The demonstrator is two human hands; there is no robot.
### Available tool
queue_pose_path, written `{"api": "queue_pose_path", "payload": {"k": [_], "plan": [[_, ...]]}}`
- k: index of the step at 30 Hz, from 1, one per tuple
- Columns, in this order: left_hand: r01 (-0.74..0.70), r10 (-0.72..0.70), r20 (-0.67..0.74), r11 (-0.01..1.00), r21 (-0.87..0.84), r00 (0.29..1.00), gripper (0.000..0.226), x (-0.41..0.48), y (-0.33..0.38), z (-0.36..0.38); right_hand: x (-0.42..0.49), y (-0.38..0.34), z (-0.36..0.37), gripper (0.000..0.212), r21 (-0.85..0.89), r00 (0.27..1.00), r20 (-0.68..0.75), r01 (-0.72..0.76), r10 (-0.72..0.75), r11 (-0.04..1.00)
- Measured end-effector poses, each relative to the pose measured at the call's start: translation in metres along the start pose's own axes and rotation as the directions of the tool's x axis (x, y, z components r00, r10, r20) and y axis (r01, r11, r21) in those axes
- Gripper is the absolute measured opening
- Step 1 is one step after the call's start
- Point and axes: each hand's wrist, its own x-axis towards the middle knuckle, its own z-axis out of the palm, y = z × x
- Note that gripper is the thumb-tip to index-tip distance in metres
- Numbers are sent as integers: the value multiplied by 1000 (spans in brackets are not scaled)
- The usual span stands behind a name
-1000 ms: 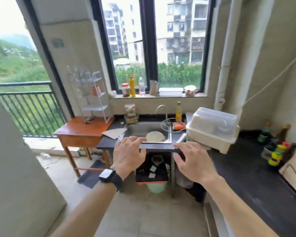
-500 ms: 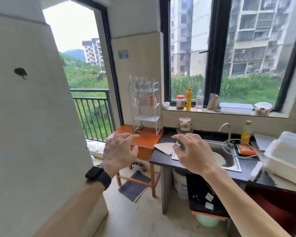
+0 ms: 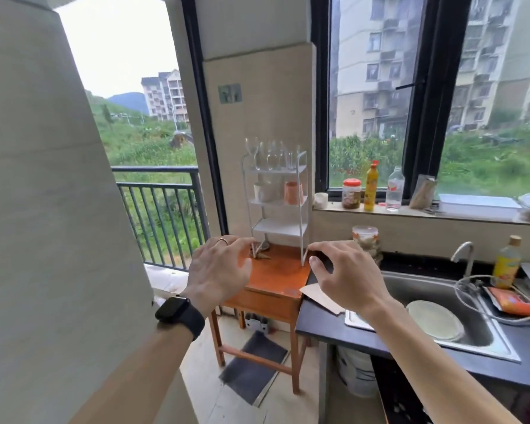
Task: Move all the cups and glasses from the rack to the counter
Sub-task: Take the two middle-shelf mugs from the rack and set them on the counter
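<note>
A white three-shelf rack [image 3: 303, 206] stands on a small orange wooden table [image 3: 276, 280] against the wall. Several clear stemmed glasses [image 3: 268, 156] stand on its top shelf. On the middle shelf sit a white cup [image 3: 262, 191] and a pink cup [image 3: 293, 193]; the bottom shelf looks bare. My left hand [image 3: 219, 270] and my right hand [image 3: 346, 276] hover in front of the table, below the rack, fingers spread and holding nothing. The dark counter [image 3: 325, 325] runs to the right of the table.
A steel sink [image 3: 484, 335] with a plate [image 3: 435, 319] sits in the counter, a tap and yellow bottle [image 3: 507, 263] behind it. Jars and bottles line the windowsill [image 3: 410, 212]. A wall edge [image 3: 58, 240] stands close on the left. A dark mat [image 3: 253, 367] lies under the table.
The view has swung left and come closer, so the rack and orange table now sit in the middle. Both hands stay raised, empty and spread.
</note>
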Motion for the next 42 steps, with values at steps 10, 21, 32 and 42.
{"api": "queue_pose_path", "payload": {"k": [10, 21, 32, 42], "plan": [[7, -8, 51, 1000, 11, 999, 48, 152, -94, 68, 159, 28, 99, 33, -147, 998, 45, 41, -35, 988], [8, 17, 193, 992, -128, 981, 49, 313, -176, 199, 288, 72, 244, 36, -198, 992, 101, -58, 79, 978], [339, 45, 514, 701, -627, 857, 59, 542, -219, 325, 443, 123, 356, 47, 45, 879, 17, -477, 477, 878], [675, 124, 708, 228, -702, 695, 47, 624, -209, 370, 513, 164, 408, 59, 254, 656, -37, -724, 754, 642]]}}
